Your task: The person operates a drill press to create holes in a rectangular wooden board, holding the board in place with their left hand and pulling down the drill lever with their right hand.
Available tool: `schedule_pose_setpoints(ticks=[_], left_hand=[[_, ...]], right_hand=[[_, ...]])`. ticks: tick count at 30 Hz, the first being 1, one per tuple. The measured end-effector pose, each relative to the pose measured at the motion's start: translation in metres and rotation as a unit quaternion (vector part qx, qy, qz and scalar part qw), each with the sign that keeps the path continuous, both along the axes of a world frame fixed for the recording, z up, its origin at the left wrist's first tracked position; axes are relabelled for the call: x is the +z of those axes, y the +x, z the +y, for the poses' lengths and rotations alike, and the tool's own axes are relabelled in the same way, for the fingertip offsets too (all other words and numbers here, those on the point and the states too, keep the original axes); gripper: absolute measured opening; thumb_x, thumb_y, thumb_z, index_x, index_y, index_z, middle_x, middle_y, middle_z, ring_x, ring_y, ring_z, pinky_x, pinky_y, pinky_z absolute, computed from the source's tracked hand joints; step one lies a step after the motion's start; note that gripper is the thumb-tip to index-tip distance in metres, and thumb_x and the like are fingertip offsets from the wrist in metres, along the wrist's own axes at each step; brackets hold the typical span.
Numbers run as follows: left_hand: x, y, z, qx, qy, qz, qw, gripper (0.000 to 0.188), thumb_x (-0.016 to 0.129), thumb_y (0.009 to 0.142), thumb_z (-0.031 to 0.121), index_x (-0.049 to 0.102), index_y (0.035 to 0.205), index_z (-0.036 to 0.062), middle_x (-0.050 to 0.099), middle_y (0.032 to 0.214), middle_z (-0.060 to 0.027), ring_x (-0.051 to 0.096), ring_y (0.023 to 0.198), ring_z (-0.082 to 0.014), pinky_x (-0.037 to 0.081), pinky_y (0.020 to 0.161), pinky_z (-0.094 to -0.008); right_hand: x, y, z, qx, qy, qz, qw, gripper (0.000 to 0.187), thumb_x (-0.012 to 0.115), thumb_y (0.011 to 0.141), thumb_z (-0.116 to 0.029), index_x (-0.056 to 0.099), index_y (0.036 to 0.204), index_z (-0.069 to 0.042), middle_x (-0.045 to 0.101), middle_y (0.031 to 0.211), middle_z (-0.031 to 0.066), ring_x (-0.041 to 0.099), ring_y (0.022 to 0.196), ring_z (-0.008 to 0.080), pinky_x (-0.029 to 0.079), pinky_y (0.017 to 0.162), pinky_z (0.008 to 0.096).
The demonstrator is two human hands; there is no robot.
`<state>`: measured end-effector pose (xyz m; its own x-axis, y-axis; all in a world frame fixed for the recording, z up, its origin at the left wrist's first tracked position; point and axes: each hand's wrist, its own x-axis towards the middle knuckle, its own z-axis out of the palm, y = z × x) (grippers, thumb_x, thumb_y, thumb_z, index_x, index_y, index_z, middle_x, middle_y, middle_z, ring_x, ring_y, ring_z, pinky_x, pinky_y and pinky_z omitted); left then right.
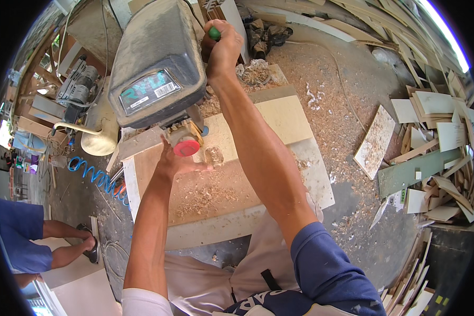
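Observation:
A grey drill press (158,58), dusty on top, stands in front of me at the upper left of centre. Below its head sticks out a red round button (187,148) in a yellow surround. My right hand (225,50) reaches up past the machine and is closed round its handle with a green knob (214,33). Under the red button, my left hand (178,161) lies on a wooden board (247,181), fingers stretched out to the right. By its fingertips is a small rounded recess (214,156). The button housing hides the drill bit.
Wood shavings (208,200) cover part of the board and the floor. Offcuts (442,142) pile up at the right; a loose board (375,141) lies nearer. At left are a compressor tank (99,138), a coiled blue hose (92,173) and another person's legs (68,239).

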<state>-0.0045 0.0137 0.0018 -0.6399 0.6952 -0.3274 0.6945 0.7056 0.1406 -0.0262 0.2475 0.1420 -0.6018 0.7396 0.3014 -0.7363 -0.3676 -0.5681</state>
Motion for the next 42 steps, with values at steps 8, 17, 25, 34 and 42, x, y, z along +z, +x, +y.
schedule_pose_setpoints(ticks=[8, 17, 25, 34, 42], left_hand=[[0.001, -0.0028, 0.002, 0.005, -0.038, -0.023, 0.999, 0.13, 0.07, 0.054, 0.088, 0.034, 0.155, 0.0144, 0.034, 0.161, -0.0111, 0.015, 0.154, -0.0315, -0.01, 0.123, -0.058], [-0.001, -0.002, 0.0026, 0.01, -0.016, -0.018, 1.0, 0.128, 0.072, 0.055, 0.085, 0.033, 0.155, 0.0169, 0.031, 0.162, -0.0103, 0.013, 0.154, -0.0304, -0.009, 0.123, -0.0583], [0.0002, -0.0009, 0.0021, 0.011, -0.022, -0.017, 1.0, 0.128, 0.072, 0.056, 0.084, 0.03, 0.156, 0.0177, 0.027, 0.164, -0.0102, 0.01, 0.155, -0.0324, -0.008, 0.123, -0.0599], [0.0049, 0.0004, 0.0052, -0.002, -0.046, -0.004, 0.999, 0.128, 0.072, 0.055, 0.086, 0.031, 0.156, 0.0186, 0.027, 0.164, -0.0109, 0.011, 0.154, -0.0334, -0.005, 0.122, -0.0633], [0.003, -0.0013, 0.006, 0.004, -0.037, -0.007, 0.999, 0.131, 0.073, 0.052, 0.086, 0.029, 0.157, 0.0199, 0.025, 0.164, -0.0119, 0.01, 0.154, -0.0347, -0.004, 0.122, -0.064]], right_hand=[[0.0005, 0.0006, 0.0001, 0.0, 0.002, -0.002, 1.0, 0.029, 0.054, 0.092, -0.028, 0.061, 0.072, -0.009, 0.041, 0.05, -0.0036, 0.033, 0.04, 0.0079, 0.021, 0.039, 0.0266], [0.0007, 0.0027, -0.0005, -0.007, 0.007, -0.001, 1.0, 0.03, 0.053, 0.092, -0.029, 0.06, 0.071, -0.009, 0.041, 0.05, -0.0035, 0.033, 0.04, 0.0078, 0.021, 0.039, 0.0266], [0.0019, 0.0041, -0.0024, -0.01, 0.014, 0.006, 1.0, 0.03, 0.053, 0.092, -0.029, 0.06, 0.07, -0.009, 0.04, 0.05, -0.0035, 0.033, 0.04, 0.008, 0.021, 0.039, 0.0266], [0.0011, 0.006, -0.0022, -0.01, 0.011, 0.003, 1.0, 0.03, 0.053, 0.092, -0.029, 0.061, 0.07, -0.009, 0.042, 0.05, -0.0028, 0.034, 0.04, 0.008, 0.021, 0.039, 0.0265], [0.0013, 0.0081, -0.0014, -0.008, 0.023, 0.006, 1.0, 0.031, 0.053, 0.091, -0.029, 0.06, 0.069, -0.008, 0.041, 0.05, -0.0029, 0.033, 0.04, 0.008, 0.021, 0.039, 0.0266]])
